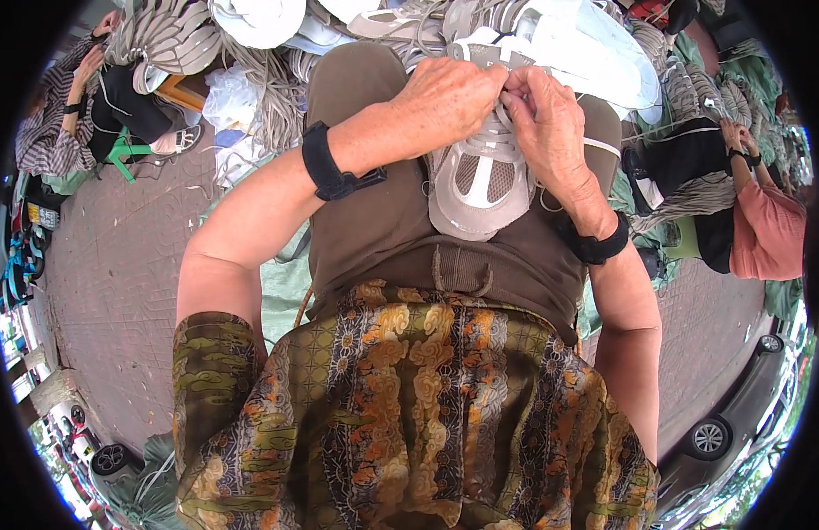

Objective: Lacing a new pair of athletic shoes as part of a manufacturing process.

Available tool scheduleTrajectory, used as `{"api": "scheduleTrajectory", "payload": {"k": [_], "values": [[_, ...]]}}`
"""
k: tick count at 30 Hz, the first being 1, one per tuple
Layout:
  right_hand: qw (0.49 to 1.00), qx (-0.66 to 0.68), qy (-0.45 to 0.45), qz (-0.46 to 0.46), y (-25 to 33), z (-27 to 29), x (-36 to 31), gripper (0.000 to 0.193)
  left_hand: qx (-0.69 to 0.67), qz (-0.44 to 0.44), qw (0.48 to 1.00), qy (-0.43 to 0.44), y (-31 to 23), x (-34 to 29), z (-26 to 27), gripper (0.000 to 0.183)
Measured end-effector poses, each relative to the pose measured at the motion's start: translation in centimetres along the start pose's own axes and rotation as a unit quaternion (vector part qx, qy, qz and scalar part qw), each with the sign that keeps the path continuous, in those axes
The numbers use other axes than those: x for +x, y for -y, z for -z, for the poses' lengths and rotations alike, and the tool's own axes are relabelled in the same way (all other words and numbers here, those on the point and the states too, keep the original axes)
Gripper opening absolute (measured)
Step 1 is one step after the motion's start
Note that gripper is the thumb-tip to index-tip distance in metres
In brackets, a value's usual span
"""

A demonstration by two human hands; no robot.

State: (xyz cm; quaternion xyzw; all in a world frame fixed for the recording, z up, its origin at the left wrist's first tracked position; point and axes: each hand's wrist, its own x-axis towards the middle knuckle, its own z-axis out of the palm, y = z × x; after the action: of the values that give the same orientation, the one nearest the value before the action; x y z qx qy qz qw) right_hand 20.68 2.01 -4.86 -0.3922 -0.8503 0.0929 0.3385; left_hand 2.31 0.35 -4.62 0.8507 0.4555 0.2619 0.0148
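Observation:
A beige-grey sneaker upper (482,190) lies between my thighs, its mesh toe toward my body. Pale shoelace (496,132) crosses its front. My left hand (452,99) reaches over the upper from the left, its fingers pinched together at the lacing. From the other side, my right hand (551,119) is closed, thumb against forefinger, and almost touches the left fingertips. Both pinches are on the shoelace, though the fingers hide most of the held part. A loose lace end hangs beside the upper, under my right wrist.
More sneaker uppers (392,25) and white sheeting (595,57) lie heaped beyond my knees. At the left, a person (52,132) sits by a green stool (127,152) and handles a bundle of uppers. Another person (767,221) works at the right. Parked cars (709,437) stand behind.

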Motion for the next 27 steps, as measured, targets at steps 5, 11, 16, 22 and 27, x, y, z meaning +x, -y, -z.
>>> {"api": "scheduleTrajectory", "payload": {"k": [5,11,16,22,27], "values": [[0.989,0.112,0.059,-0.071,0.1,1.1,0.7,0.016,0.000,-0.002,1.000,0.025,0.2,0.1,-0.4,0.020],[0.868,0.407,0.210,-0.194,-1.0,5.2,1.3,0.014,0.054,-0.069,0.995,0.040,2.1,-1.9,2.5,0.024],[0.871,0.406,0.198,-0.191,-2.2,8.2,0.9,0.016,0.199,0.025,0.980,-0.008,8.1,-8.2,8.2,0.012],[0.873,0.410,0.166,-0.206,-0.8,10.3,1.5,0.018,0.294,0.175,0.939,-0.034,15.0,-21.7,14.1,0.011],[0.909,0.341,0.218,-0.099,1.4,7.7,2.8,0.017,0.321,0.280,0.905,-0.006,15.7,-30.9,14.4,0.011]]}}
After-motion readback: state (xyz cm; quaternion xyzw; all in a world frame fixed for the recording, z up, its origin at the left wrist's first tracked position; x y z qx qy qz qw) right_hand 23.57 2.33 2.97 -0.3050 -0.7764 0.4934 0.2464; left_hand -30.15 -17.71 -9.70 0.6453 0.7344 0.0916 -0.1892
